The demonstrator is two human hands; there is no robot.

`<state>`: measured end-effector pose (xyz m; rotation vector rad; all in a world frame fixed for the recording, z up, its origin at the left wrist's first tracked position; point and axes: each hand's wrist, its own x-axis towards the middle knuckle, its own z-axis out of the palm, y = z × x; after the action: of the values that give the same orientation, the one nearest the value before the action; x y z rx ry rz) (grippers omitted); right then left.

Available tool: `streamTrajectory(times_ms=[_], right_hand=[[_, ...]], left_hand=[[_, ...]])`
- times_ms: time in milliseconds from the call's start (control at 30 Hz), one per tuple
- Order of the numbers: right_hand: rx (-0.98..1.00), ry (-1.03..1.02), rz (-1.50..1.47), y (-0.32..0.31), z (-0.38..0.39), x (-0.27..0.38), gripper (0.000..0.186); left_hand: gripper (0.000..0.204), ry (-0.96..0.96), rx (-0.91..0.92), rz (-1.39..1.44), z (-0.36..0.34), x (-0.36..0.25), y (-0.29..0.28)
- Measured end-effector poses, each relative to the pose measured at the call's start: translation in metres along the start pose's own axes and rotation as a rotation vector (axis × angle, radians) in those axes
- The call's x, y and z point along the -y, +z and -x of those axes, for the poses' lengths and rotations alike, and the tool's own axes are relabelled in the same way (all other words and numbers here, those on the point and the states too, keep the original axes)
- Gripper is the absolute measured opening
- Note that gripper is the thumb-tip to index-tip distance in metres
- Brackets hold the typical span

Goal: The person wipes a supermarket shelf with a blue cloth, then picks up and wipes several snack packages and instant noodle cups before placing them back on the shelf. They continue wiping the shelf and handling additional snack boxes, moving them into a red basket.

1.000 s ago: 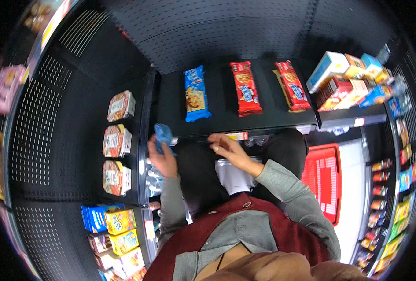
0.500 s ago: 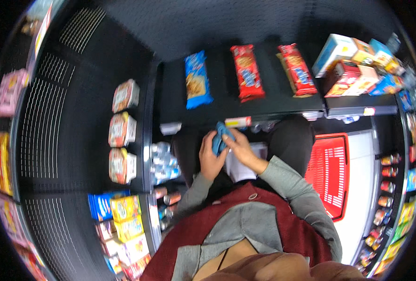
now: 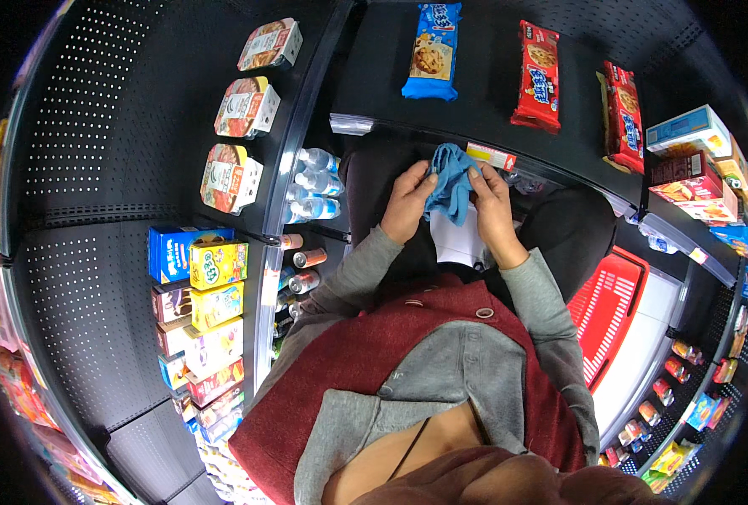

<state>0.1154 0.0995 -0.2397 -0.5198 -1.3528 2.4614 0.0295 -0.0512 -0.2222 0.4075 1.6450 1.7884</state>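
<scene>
A crumpled blue cloth hangs between my two hands, just in front of the shelf edge. My left hand pinches its left side between thumb and fingers. On the other side, my right hand grips the cloth's upper right edge. Behind the cloth a price label sits on the shelf rail. On the shelf above lie a blue cookie packet and two red cookie packets, one in the middle and one farther right.
A red shopping basket stands on the floor to my right. Tubs line the left shelf, with snack boxes nearer me and water bottles below. More boxes stand at the right end of the shelf.
The cloth was bunched up in my hands and is now partly spread, with my hands farther apart. My view has shifted, so the shelves appear higher and turned.
</scene>
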Motion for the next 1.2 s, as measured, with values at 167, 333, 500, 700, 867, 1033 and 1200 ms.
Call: streamTrajectory(times_ms=[167,333,500,700,867,1033,1200], right_hand=[[0.056,-0.127,0.281,0.000,0.000,0.004,0.028],[0.107,-0.294,0.633,0.005,0.009,0.009,0.028],[0.080,-0.255,0.506,0.001,0.005,0.007,0.029],[-0.045,-0.131,0.164,-0.013,-0.007,0.010,0.023],[-0.092,-0.145,0.089,-0.020,-0.013,0.006,0.019],[-0.172,-0.044,0.130,-0.017,-0.010,0.011,0.022],[0.263,0.095,-0.181,-0.004,0.002,0.015,0.043]], left_hand=[[0.043,0.146,-0.002,-0.025,0.003,-0.002,0.010],[0.044,0.213,-0.010,-0.217,0.004,-0.005,0.015],[0.027,0.144,-0.064,0.015,-0.001,-0.005,0.008],[0.027,0.050,-0.066,0.093,0.000,-0.015,-0.002],[0.019,0.141,-0.063,-0.037,0.001,-0.028,-0.009],[0.021,0.230,-0.235,-0.157,0.001,-0.047,-0.015],[0.023,0.619,-0.334,-0.748,0.005,-0.043,0.005]])
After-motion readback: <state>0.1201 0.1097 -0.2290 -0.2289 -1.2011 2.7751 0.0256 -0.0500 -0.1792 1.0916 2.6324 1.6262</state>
